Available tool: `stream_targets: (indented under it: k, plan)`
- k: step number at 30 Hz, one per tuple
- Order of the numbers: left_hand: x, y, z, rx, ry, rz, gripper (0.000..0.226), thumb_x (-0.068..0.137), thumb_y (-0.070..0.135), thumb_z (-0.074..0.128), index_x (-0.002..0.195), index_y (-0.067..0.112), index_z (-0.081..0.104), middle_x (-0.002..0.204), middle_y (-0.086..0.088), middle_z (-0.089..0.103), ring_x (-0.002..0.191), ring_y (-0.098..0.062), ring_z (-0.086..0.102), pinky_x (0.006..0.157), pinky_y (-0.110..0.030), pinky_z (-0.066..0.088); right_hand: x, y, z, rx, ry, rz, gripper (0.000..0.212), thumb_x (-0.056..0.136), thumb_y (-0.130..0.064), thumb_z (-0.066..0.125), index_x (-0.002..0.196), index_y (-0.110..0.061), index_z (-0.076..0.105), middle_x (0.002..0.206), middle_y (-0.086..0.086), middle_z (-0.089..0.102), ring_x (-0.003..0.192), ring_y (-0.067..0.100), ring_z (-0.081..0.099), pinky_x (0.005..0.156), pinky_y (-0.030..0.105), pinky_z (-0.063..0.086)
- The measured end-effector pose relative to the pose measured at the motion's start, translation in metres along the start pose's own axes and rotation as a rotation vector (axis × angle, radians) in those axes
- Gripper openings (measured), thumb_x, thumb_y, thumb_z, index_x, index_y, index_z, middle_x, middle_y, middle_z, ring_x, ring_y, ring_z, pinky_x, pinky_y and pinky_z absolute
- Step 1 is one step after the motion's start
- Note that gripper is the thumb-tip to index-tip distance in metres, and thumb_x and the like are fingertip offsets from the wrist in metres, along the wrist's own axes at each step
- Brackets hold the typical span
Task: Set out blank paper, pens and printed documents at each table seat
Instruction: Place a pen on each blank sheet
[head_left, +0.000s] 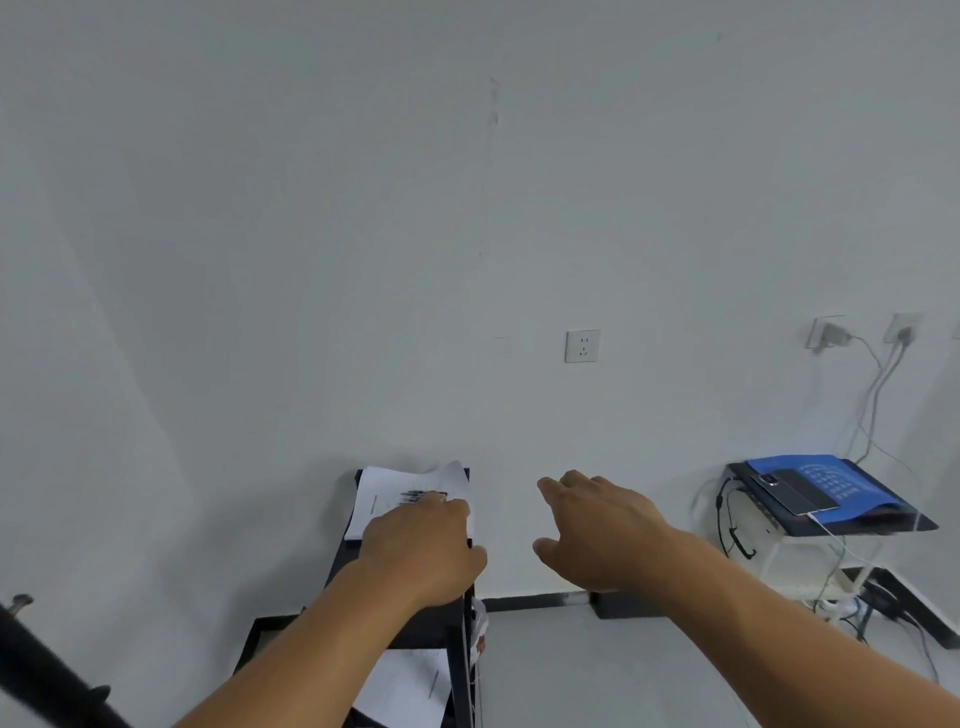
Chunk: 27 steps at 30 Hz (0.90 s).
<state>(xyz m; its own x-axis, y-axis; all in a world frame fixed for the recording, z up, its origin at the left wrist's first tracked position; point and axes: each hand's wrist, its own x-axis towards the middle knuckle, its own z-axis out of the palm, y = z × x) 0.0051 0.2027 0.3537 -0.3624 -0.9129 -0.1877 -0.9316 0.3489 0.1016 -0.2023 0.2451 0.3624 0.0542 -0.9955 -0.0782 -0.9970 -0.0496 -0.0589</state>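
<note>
Head view: I am reaching my left hand (423, 545) onto the stack of printed documents (405, 499) lying on the top of the black shelf stand (462, 618) against the wall. My fingers are lying over the near edge of the stack; whether they are already pinching sheets I cannot tell, the back of the hand is hiding the tips. Some dark pens (415, 494) seem to be sitting on the stack, just past my fingertips. My right hand (597, 530) is hovering in the air just right of the stand, fingers loosely spread, holding nothing. More paper (410, 686) is sitting on a lower shelf, under my left forearm.

To do this pickup well, I am judging I should bring the right hand in to steady the far corner, since that corner is curling up, and lift the pens first so they do not roll off. No table seat is in view yet.
</note>
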Motion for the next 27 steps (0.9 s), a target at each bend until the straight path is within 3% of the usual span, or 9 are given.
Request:
stream_targets:
  k: [4, 9, 14, 19, 27]
  plan:
    - [0.057, 0.001, 0.011, 0.000, -0.054, -0.073, 0.059, 0.105, 0.057, 0.048, 0.157, 0.030, 0.048, 0.159, 0.007, 0.051, 0.138, -0.022, 0.057, 0.102, -0.037, 0.048, 0.063, 0.035, 0.016, 0.029, -0.051, -0.045, 0.044, 0.102, -0.050, 0.051, 0.134, -0.021, 0.049, 0.128, 0.001, 0.057, 0.119, 0.026, 0.058, 0.084, 0.039, 0.048]
    - [0.135, 0.015, 0.027, -0.025, -0.150, -0.218, 0.059, 0.106, 0.059, 0.047, 0.156, 0.028, 0.050, 0.156, 0.003, 0.053, 0.136, -0.023, 0.059, 0.100, -0.037, 0.049, 0.153, 0.086, 0.035, 0.039, -0.132, -0.175, 0.043, 0.103, -0.052, 0.051, 0.132, -0.020, 0.049, 0.126, 0.001, 0.057, 0.117, 0.026, 0.058, 0.088, 0.040, 0.050]
    - [0.181, 0.011, 0.031, -0.035, -0.210, -0.369, 0.062, 0.104, 0.062, 0.046, 0.155, 0.026, 0.050, 0.152, -0.001, 0.053, 0.133, -0.027, 0.059, 0.105, -0.043, 0.052, 0.230, 0.110, 0.045, 0.024, -0.209, -0.302, 0.049, 0.103, -0.055, 0.051, 0.137, -0.020, 0.049, 0.129, 0.001, 0.057, 0.118, 0.027, 0.059, 0.091, 0.041, 0.050]
    - [0.210, -0.011, 0.035, -0.048, -0.270, -0.511, 0.066, 0.104, 0.064, 0.044, 0.157, 0.025, 0.046, 0.156, -0.004, 0.050, 0.136, -0.030, 0.058, 0.108, -0.047, 0.051, 0.295, 0.095, 0.056, 0.046, -0.271, -0.429, 0.060, 0.102, -0.054, 0.051, 0.152, -0.022, 0.043, 0.142, 0.001, 0.054, 0.129, 0.028, 0.056, 0.103, 0.045, 0.052]
    - [0.275, -0.072, 0.075, -0.174, -0.320, -0.643, 0.063, 0.103, 0.062, 0.046, 0.153, 0.024, 0.051, 0.153, -0.003, 0.054, 0.133, -0.027, 0.060, 0.107, -0.045, 0.054, 0.395, 0.055, 0.101, -0.015, -0.410, -0.559, 0.053, 0.102, -0.049, 0.051, 0.145, -0.020, 0.047, 0.136, 0.003, 0.056, 0.126, 0.028, 0.057, 0.102, 0.045, 0.053]
